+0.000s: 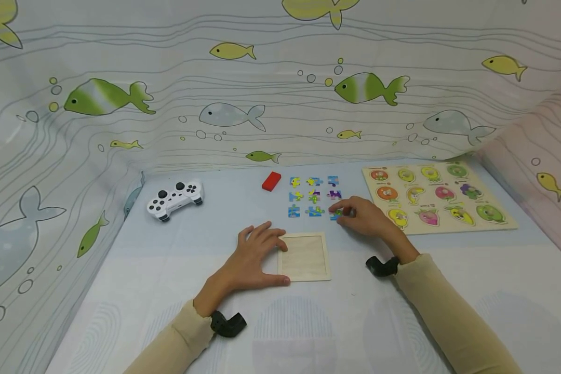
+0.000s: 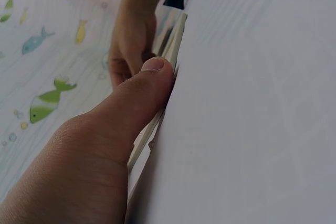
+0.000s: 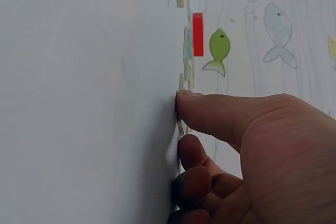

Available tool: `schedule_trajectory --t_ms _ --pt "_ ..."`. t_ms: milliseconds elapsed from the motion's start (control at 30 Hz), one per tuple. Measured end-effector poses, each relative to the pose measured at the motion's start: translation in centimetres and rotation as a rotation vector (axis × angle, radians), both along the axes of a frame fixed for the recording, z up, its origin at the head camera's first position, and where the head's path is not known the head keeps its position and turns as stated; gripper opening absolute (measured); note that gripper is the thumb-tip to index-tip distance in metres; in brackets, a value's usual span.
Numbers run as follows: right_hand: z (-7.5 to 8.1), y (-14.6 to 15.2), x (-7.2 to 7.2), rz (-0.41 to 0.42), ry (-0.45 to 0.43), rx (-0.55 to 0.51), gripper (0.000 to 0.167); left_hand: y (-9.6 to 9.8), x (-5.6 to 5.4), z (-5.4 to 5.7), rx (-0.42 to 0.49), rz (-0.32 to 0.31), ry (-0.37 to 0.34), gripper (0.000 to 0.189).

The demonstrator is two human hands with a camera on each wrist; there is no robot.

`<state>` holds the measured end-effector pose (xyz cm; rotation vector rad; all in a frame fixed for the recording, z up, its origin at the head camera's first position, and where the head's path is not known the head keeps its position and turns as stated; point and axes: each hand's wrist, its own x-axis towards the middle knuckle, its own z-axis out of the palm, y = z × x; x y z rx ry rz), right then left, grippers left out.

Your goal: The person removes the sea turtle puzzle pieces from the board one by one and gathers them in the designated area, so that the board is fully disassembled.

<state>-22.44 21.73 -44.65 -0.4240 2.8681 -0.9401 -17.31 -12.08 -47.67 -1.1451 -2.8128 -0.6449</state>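
My left hand (image 1: 254, 259) holds the left side of a shallow, square wooden puzzle tray (image 1: 327, 259). Its thumb lies at the near edge and the index finger on the left rim; the left wrist view shows the thumb (image 2: 142, 87) against the tray's edge. To the tray's far right, my right hand (image 1: 366, 218) pinches the lower-right jigsaw piece (image 1: 335, 214), partly hidden by the fingers. In the right wrist view the thumb (image 3: 210, 111) is on that thin piece. Several other blue, yellow and purple jigsaw pieces (image 1: 315, 196) lie apart in rows beyond the tray.
A red block (image 1: 271, 181) lies left of the pieces. Farther left is a white game controller (image 1: 175, 200). A wooden fruit puzzle board (image 1: 423, 204) lies at right, close to my right hand. Fish-printed cloth (image 1: 168, 145) rises behind the table.
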Motion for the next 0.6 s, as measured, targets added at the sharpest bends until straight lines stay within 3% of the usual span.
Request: schedule_trajectory --t_ms 233,367,467,600 --pt "0.4 0.4 -0.1 0.000 -0.028 -0.060 0.037 0.1 -0.3 -0.1 0.007 -0.004 0.009 0.065" --pt "0.2 0.9 0.4 -0.021 -0.023 -0.101 0.040 -0.2 -0.3 0.3 0.016 -0.003 -0.039 0.071" --pt "0.0 1.6 1.3 -0.041 0.058 -0.108 0.044 -0.9 -0.3 1.1 0.025 0.029 -0.059 0.067" --pt "0.0 3.0 2.7 -0.092 0.246 -0.060 0.055 -2.3 -0.6 2.3 -0.019 0.167 0.018 0.061"
